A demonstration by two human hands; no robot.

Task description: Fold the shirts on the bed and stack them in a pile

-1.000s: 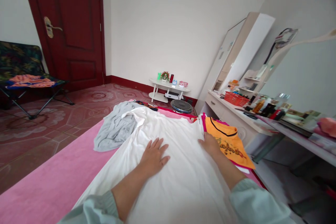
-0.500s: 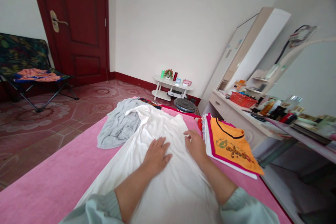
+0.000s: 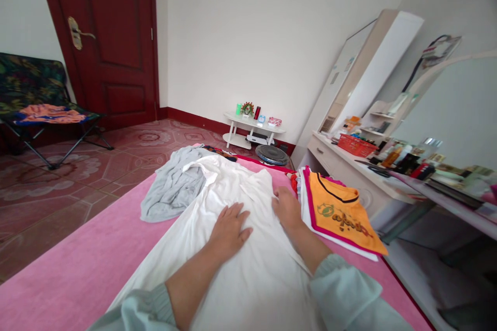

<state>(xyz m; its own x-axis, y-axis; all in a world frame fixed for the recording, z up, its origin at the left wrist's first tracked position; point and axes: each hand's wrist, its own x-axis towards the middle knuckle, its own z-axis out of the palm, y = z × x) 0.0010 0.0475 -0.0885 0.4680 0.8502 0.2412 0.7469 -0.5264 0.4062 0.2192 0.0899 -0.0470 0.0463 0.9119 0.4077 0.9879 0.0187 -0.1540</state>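
A white garment [image 3: 240, 269] lies spread lengthwise on a pink bed cover [image 3: 77, 274]. My left hand [image 3: 229, 230] rests flat on its middle, fingers spread. My right hand [image 3: 287, 209] lies palm-down on the garment's folded right edge, fingers stretched forward, close to my left hand. A grey garment [image 3: 173, 189] lies crumpled at the white one's far left. To the right sits a stack of folded clothes with an orange printed shirt [image 3: 341, 214] on top.
A white dresser [image 3: 349, 170] with a red basket [image 3: 353, 145], bottles and a mirror stands on the right. A small white table [image 3: 252, 132] and a round dark object [image 3: 272, 155] sit by the far wall. A folding chair [image 3: 34, 103] and a dark red door [image 3: 112, 41] are on the left.
My right hand has moved left from beside the orange shirt, bringing the white garment's right side inward over itself; the folded stack now shows fully. My left hand has stayed in place.
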